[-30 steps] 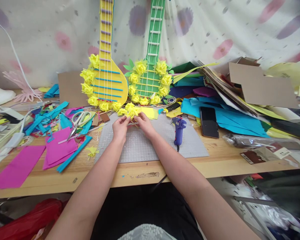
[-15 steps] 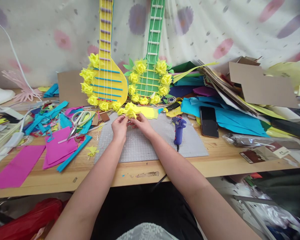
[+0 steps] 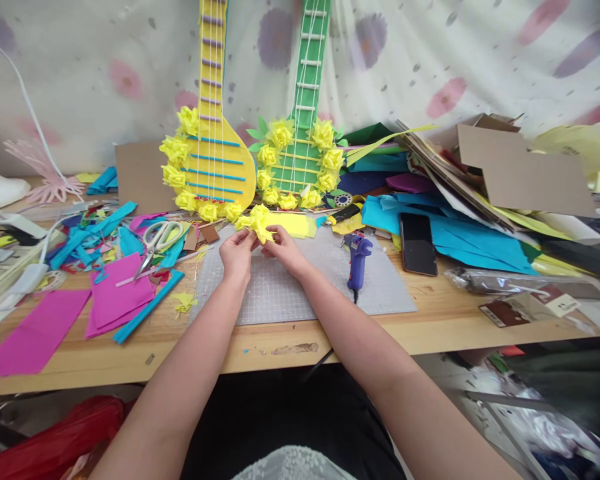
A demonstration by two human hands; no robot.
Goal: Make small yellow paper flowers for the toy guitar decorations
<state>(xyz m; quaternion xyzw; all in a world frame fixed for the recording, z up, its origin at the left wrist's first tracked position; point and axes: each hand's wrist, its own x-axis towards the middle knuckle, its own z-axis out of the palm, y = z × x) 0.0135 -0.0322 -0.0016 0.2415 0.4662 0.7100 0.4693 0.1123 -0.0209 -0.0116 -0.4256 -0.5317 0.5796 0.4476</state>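
Between my two hands, above the grey cutting mat (image 3: 275, 293), is a yellow paper flower (image 3: 260, 222). My left hand (image 3: 237, 252) pinches it from the lower left, fingertips closed at its base. From the right, my right hand (image 3: 283, 250) grips its lower right side with bent fingers. Just behind stand a yellow paper guitar (image 3: 225, 150) and a green paper guitar (image 3: 300, 157), both edged with similar yellow flowers. Flat yellow paper (image 3: 295, 225) lies past my right fingers. A blue glue gun (image 3: 359, 263) stands on the mat to the right.
Scissors (image 3: 157, 243) rest on paper scraps at left, near pink sheets (image 3: 120, 293) and a blue strip (image 3: 149, 307). A phone (image 3: 418, 243) lies on blue paper (image 3: 473, 237) at right. Stacked cardboard (image 3: 520, 167) is behind.
The yellow flower has turned and tilted a little between my fingers. My left hand has shifted slightly left and my right fingers have bent more around the flower.
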